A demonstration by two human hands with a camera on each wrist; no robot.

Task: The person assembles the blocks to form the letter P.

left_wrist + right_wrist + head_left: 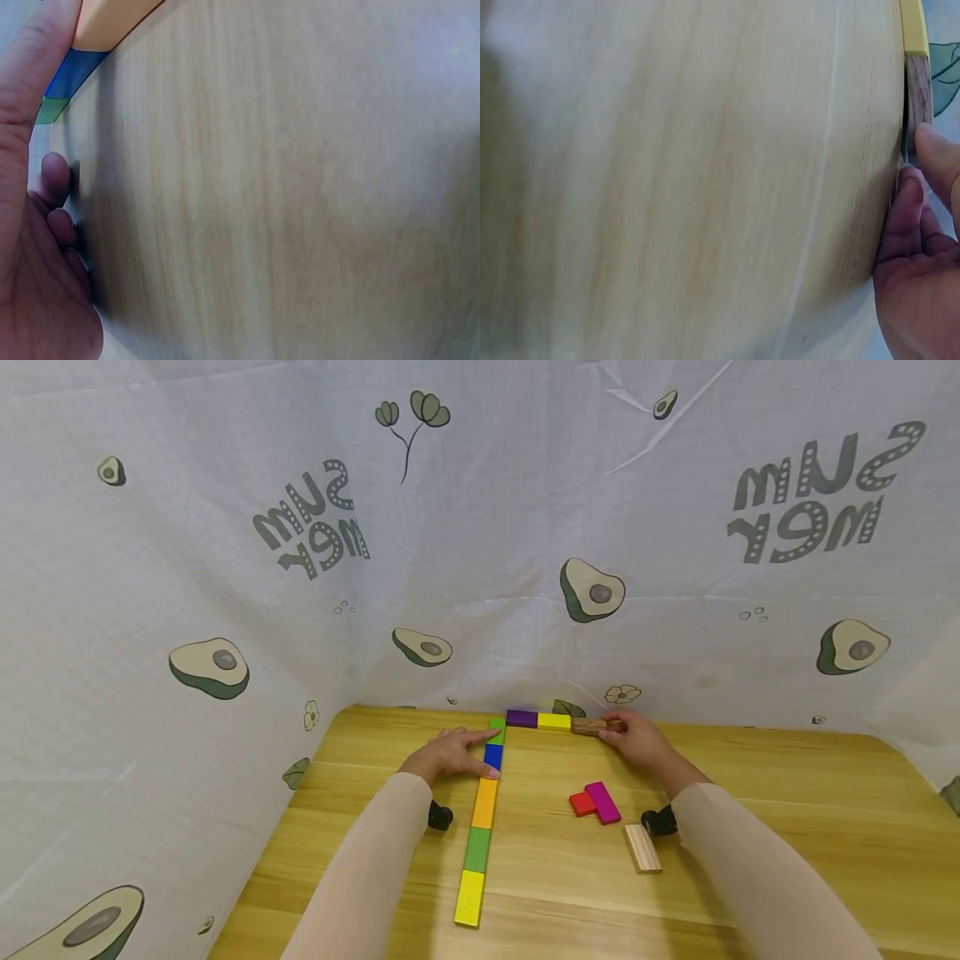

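A row of blocks runs toward me: a light green block point(497, 730), a blue block point(492, 757), an orange block point(484, 802), a green block point(477, 849) and a yellow block point(469, 898). My left hand point(450, 754) reaches over the far part from the left, index finger on the light green block and thumb where blue meets orange. Along the back lie a purple block point(522, 718), a second yellow block point(554, 722) and a brown wooden block point(588, 726). My right hand point(637, 740) pinches the brown block's right end between thumb and fingers, its left end against the yellow one.
Inside the corner lie a red block point(582, 803) and a magenta block point(603, 802), touching each other. A pale wooden block point(642, 848) lies nearer, beside the black right wrist camera point(659, 821). A printed cloth point(480, 568) hangs behind the table point(780, 827).
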